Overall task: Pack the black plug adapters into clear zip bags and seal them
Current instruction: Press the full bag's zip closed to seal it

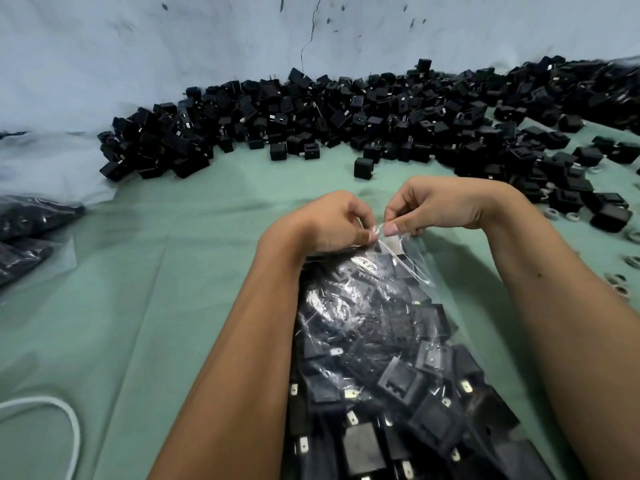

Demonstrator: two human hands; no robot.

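Head view: clear zip bag (388, 341) lying lower centre, crammed with black plug adapters (401, 379). Mouth strip pinched by left hand (332, 220) and right hand (436, 206), fingers curled on film. Load judged heavy, film slippery (prongs could puncture); best held at strip. Loose adapter pile (346, 112) banked across top; green mat (173, 271) open at left.
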